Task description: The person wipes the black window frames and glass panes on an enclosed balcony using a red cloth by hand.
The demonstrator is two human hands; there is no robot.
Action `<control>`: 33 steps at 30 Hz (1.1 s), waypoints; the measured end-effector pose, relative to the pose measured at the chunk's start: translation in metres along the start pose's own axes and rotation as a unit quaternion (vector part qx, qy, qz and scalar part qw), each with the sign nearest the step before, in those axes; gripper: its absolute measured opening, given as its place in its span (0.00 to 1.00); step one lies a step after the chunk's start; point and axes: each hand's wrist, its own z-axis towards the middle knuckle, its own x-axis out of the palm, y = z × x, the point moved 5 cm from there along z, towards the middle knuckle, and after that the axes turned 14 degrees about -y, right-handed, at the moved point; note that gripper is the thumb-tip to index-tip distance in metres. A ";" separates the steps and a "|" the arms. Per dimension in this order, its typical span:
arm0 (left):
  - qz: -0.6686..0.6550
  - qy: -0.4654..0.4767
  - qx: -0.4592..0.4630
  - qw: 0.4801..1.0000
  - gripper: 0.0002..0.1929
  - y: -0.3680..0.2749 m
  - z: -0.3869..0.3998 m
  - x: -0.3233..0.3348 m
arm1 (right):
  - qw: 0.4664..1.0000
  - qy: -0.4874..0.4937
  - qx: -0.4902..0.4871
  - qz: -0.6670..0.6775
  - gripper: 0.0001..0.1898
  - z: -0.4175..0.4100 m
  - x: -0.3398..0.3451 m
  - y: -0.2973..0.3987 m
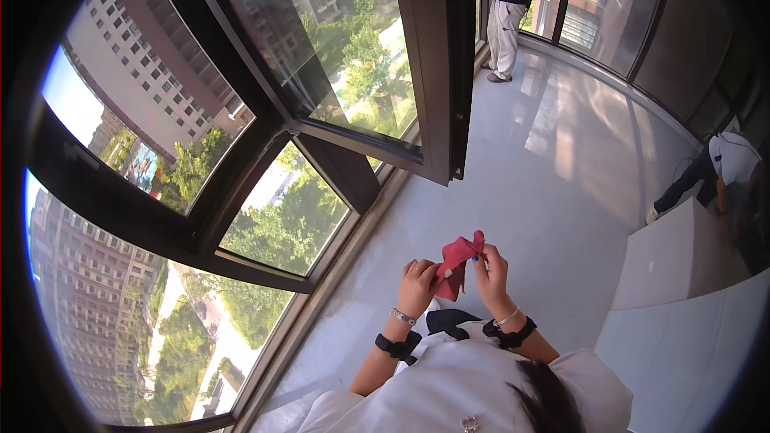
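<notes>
A crumpled red cloth with a small white tag hangs in front of me, between both hands. My left hand pinches its lower left part, close to the tag. The upper right corner is gripped by my right hand, fingers and thumb closed on the fabric. Some of the cloth is folded over, so its full shape is hidden. Black bands circle both wrists, and each also wears a bracelet. To the left, a dark-framed window sash stands swung inward into the room.
Fixed window panes line the left side above a low sill. A person stands by the far windows. Another person bends down at the right, behind a pale cabinet. Glossy light floor tiles lie between.
</notes>
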 end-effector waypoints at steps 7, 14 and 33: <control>-0.110 -0.072 -0.123 0.984 0.12 -0.023 0.011 -0.020 | 0.999 0.003 -0.007 0.045 0.06 0.037 -0.032 0.010; -0.112 -0.085 -0.125 0.982 0.23 -0.049 0.030 0.000 | 0.972 -0.009 -0.191 0.133 0.06 0.114 -0.046 0.043; -0.037 -0.080 -0.273 0.958 0.22 -0.009 0.060 0.096 | 0.903 0.062 -0.295 0.307 0.39 0.321 0.075 0.170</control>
